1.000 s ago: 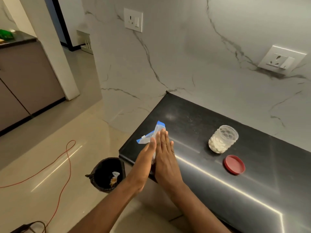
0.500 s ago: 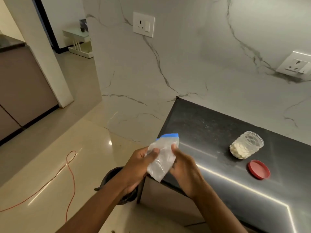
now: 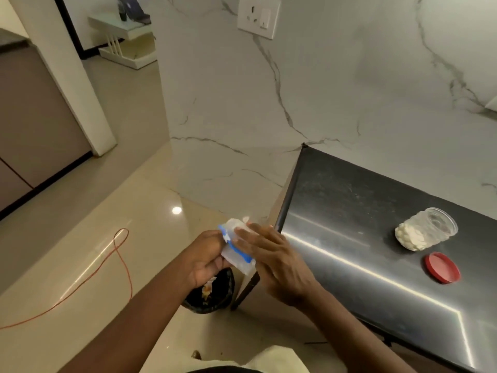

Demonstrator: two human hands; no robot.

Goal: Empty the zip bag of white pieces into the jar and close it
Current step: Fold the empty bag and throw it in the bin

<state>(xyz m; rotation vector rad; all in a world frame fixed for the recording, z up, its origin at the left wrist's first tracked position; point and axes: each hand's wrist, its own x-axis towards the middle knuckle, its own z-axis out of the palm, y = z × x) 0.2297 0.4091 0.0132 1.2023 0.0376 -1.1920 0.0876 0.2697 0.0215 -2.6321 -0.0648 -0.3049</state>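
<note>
Open dark countertop [image 3: 336,211] between its left edge and the jar [image 3: 426,229]. Red lid [image 3: 442,267] flat just beside the jar, nearer the front. Bin [image 3: 212,294] on the floor below the counter corner.

Both hands [image 3: 242,257] pressed together, fingers extended.

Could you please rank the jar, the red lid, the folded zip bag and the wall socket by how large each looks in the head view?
1. Jar, holding white pieces.
2. Wall socket and zip bag: similar, so unranked; the bag is folded, partly covered by the left hand and right hand, and nearer the camera.
3. Red lid.
</note>
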